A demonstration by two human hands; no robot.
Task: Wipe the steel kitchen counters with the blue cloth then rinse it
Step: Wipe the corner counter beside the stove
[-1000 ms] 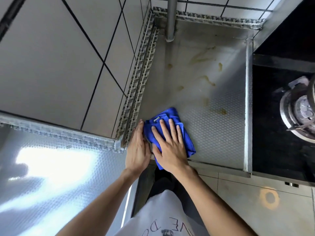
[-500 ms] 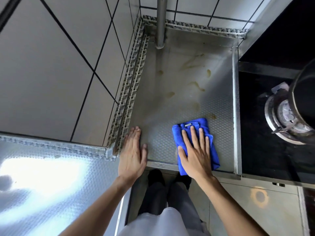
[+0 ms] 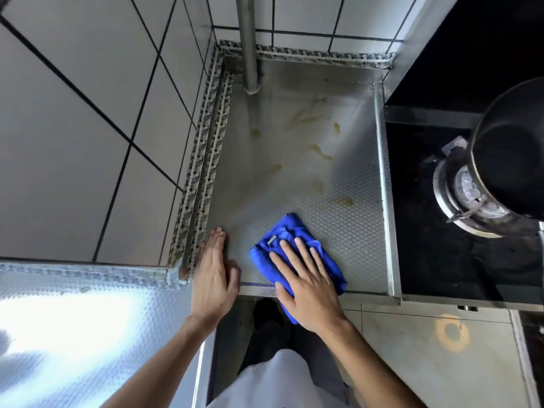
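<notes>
A folded blue cloth (image 3: 287,241) lies on the embossed steel counter (image 3: 338,225), near its front edge. My right hand (image 3: 306,279) presses flat on the cloth with straight, spread fingers; part of the cloth hangs over the edge under my palm. My left hand (image 3: 213,275) rests flat on the counter's front left corner, fingers together, a short gap from the cloth. Yellowish stains (image 3: 319,151) mark the counter further back.
A steel pipe (image 3: 248,45) rises at the back of the counter. White tiled walls (image 3: 88,128) stand left and behind. To the right a raised steel rim (image 3: 384,187) borders a black stove with a burner (image 3: 465,195) and a dark pot (image 3: 512,148). A second steel counter (image 3: 73,334) lies lower left.
My right hand slid the cloth to the right along the front edge, then back left towards the middle. My left hand stayed flat at the front left corner.
</notes>
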